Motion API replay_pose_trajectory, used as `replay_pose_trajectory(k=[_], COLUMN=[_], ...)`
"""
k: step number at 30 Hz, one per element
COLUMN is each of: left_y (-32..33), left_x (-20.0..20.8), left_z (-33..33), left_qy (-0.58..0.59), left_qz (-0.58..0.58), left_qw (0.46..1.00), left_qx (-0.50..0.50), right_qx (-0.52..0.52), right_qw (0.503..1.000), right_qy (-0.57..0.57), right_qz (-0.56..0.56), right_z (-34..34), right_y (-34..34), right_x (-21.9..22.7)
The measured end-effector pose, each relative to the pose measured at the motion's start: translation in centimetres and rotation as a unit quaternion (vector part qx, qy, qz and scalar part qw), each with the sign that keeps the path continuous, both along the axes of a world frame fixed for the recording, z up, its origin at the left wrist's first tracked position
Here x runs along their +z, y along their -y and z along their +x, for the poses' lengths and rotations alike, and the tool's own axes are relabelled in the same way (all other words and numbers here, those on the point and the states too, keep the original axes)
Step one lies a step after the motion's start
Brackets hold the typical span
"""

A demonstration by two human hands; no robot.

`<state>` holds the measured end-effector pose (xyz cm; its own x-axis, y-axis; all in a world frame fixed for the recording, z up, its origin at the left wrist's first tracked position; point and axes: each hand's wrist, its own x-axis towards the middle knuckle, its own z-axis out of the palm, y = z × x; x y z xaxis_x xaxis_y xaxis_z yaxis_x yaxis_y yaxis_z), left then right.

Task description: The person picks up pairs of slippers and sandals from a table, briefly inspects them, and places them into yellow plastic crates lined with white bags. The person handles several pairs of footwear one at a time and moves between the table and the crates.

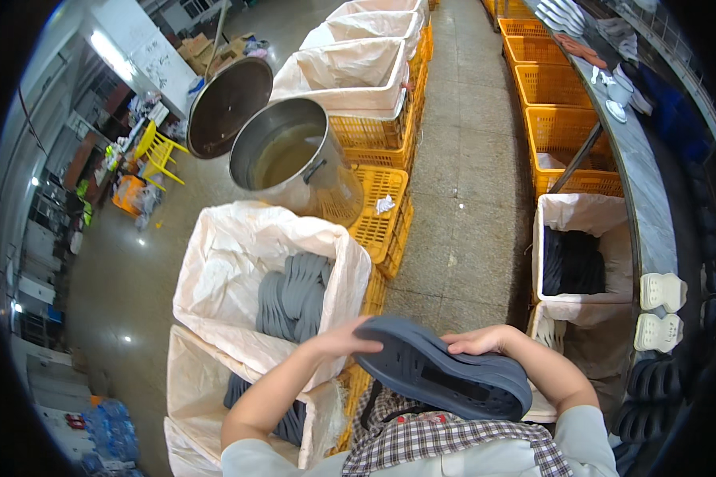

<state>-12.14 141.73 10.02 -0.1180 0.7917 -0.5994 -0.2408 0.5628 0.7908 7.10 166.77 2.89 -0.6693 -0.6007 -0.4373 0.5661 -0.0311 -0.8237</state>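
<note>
A few dark blue-grey shoe soles [445,370], pressed together, are held across the front of my checked apron [437,447]. My left hand [344,340] grips their left end, thumb on the near side. Over the top edge, nearer the right end, my right hand [479,341] is closed with its fingers partly hidden behind the soles. Just beyond my left hand stands a crate lined with pale cloth [203,274], with grey soles [294,296] stacked inside. Another lined crate [189,374] under my left forearm contains darker soles, partly covered by my arm.
A large metal drum [302,159] of liquid stands ahead-left, its round lid [229,107] tilted beside it. Yellow crates [569,131] line the right, below a long bench [656,230] bearing cream soles [662,292]. A lined bin [585,208] beneath holds black soles. A walkway [453,183] runs between.
</note>
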Motion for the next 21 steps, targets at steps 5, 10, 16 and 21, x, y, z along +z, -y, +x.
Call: replay_pose_trajectory(k=[5,10,16,21], left_y=[0.8,4.2,6.1,2.5], left_x=[0.2,2.6,9.4,10.2], left_z=[3.1,2.5,-11.8,-29.0], left_qy=[0.009,-0.049,-0.224,-0.442], left_qz=[0.023,0.054,0.17,0.12], left_qw=[0.982,0.861,0.711,0.661], left_qx=[0.19,0.504,0.644,0.594], right_qx=[0.053,-0.495,-0.603,-0.652], right_qw=[0.99,0.855,0.788,0.745], right_qy=[-0.098,-0.133,-0.023,0.027], right_qz=[0.086,0.073,0.121,0.139], right_z=[-4.5,-5.7,-0.2,1.7], right_y=[-5.3,-14.2,-16.3,-13.2], right_x=[1.9,3.1,-2.0,-4.7])
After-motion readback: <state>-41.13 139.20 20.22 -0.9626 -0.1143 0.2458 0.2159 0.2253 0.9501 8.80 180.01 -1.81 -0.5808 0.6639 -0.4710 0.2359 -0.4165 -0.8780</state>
